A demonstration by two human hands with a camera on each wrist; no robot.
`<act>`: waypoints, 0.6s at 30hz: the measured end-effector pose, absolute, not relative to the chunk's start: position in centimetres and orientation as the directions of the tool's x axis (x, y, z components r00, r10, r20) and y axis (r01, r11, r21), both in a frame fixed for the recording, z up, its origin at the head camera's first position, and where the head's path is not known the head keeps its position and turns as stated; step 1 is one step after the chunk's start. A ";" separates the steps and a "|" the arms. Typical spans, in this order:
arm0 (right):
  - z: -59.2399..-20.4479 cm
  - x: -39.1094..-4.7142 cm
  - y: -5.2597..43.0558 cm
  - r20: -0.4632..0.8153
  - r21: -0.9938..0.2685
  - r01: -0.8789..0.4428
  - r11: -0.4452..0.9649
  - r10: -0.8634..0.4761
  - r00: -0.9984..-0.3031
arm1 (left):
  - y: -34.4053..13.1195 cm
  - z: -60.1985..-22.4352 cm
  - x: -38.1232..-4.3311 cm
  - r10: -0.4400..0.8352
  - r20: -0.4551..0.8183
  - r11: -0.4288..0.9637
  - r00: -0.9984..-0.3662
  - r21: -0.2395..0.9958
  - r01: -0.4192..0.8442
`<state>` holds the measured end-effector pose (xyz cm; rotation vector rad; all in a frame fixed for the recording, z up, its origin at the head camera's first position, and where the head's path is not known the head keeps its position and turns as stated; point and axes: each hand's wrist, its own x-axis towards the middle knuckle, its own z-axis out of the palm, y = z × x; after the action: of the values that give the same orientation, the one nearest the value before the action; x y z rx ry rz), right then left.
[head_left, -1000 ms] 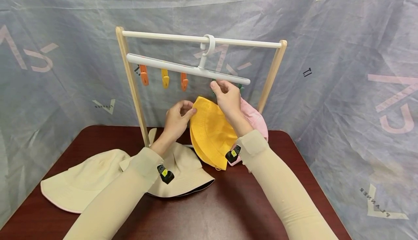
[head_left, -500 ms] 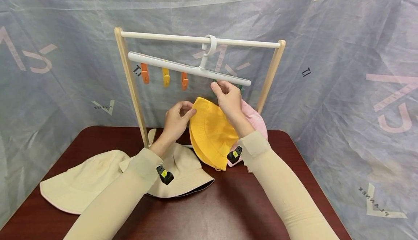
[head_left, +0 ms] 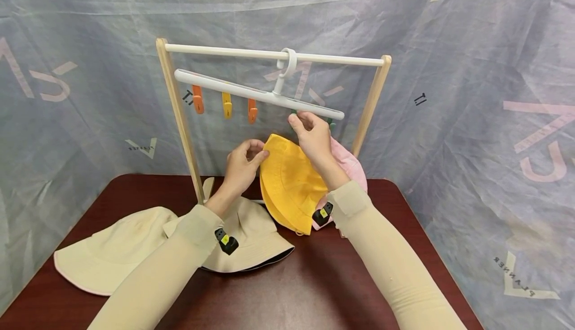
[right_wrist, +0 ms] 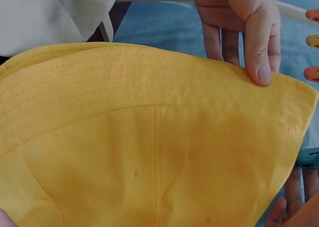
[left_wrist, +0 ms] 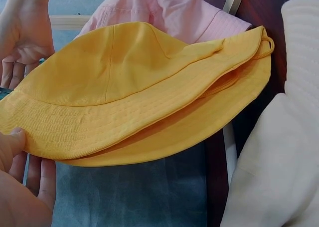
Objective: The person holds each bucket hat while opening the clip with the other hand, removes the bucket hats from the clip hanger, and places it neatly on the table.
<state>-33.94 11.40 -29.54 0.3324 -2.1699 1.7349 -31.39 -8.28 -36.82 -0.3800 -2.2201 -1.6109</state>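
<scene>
My left hand (head_left: 242,165) pinches the brim of a yellow bucket hat (head_left: 287,180), thumb on the near side and fingers behind, as the left wrist view shows. The hat hangs folded with its brim edges together. My right hand (head_left: 316,138) is raised just under the white hanger bar (head_left: 251,92), its thumb and fingers at a green clip (right_wrist: 307,158). In the right wrist view that clip meets the hat's edge; its exact bite is hidden. A pink hat (head_left: 350,163) hangs behind my right hand, near another green clip (head_left: 331,123).
The hanger hooks over the rail (head_left: 224,51) of a wooden rack and tilts down rightward. Two orange clips (head_left: 198,100) and a yellow clip (head_left: 227,106) hang on its left half. Two cream hats (head_left: 121,242) lie on the dark red table (head_left: 310,290), partly under my left arm.
The hanger's left end and its clips have swung slightly. Both hands keep almost the same place and grip, and the yellow hat has barely moved.
</scene>
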 end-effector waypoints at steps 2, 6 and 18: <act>-29.6 -33.9 11.4 0.408 -0.892 -0.393 0.223 0.026 -0.913 | -8.3 -36.9 -31.4 0.001 0.450 0.310 -0.893 0.849 0.428; -29.6 -33.9 11.5 0.411 -0.890 -0.398 0.221 0.013 -0.912 | -8.3 -37.0 -31.5 0.002 0.448 0.306 -0.894 0.851 0.427; -29.7 -33.8 11.5 0.409 -0.889 -0.403 0.218 -0.019 -0.912 | -8.4 -36.8 -31.5 0.002 0.444 0.302 -0.896 0.854 0.424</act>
<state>-33.84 11.53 -29.74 0.3947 -2.1867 1.7450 -31.46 -8.40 -36.84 -0.3822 -2.2163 -1.6213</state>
